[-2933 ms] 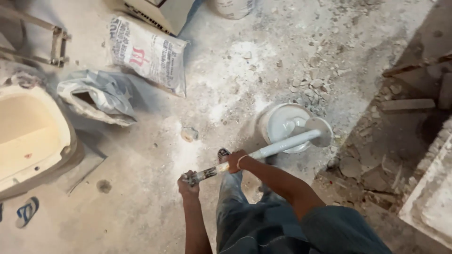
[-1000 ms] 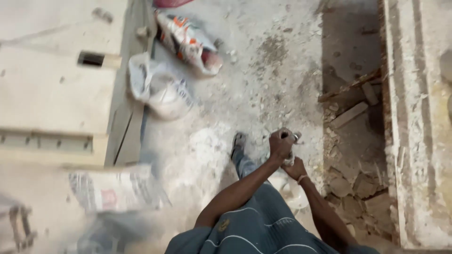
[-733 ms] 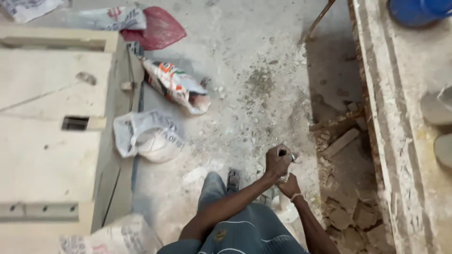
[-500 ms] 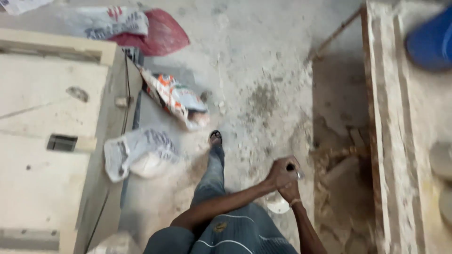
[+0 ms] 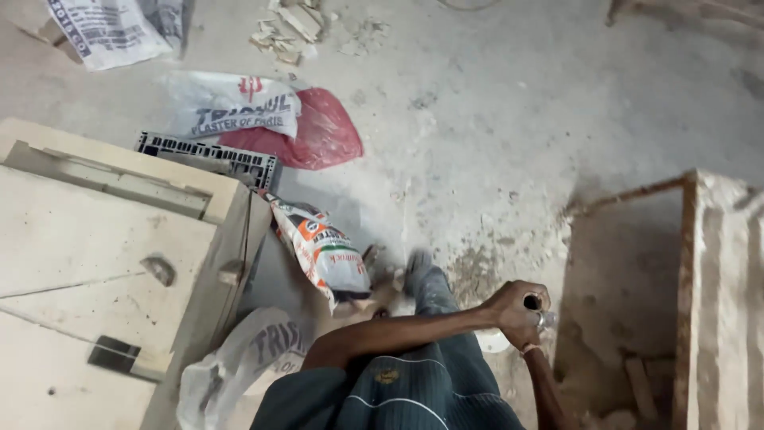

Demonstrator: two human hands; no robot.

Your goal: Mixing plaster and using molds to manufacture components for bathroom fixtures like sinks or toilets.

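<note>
**Steel handle, two-hand grip at the pit edge**

Steel-grey, the handle [image 5: 532,302] stands upright at the near right, beside the sunken pit [image 5: 621,318]; only its dark round top end shows between the fingers. My left hand [image 5: 516,312] is wrapped fully round that top, fingers curled tight, no gap visible. My right hand [image 5: 535,328] sits just beneath, largely hidden by the left; I judge it closed on the same handle, but I cannot tell how tightly. A pale round shape [image 5: 493,342] shows just below the hands; what it is, I cannot tell.

Procedure, as I judge it:

1. Keep both hands stacked and touching, so the handle stays vertical.
2. Keep the foot [image 5: 418,275] planted on the concrete floor [image 5: 493,119], left of the handle and apart from it.
3. Stay clear of the pit's edge wall [image 5: 716,302] at the right.
4. Avoid the bags [image 5: 322,251] at the near left; loose plastic may slip underfoot.
</note>
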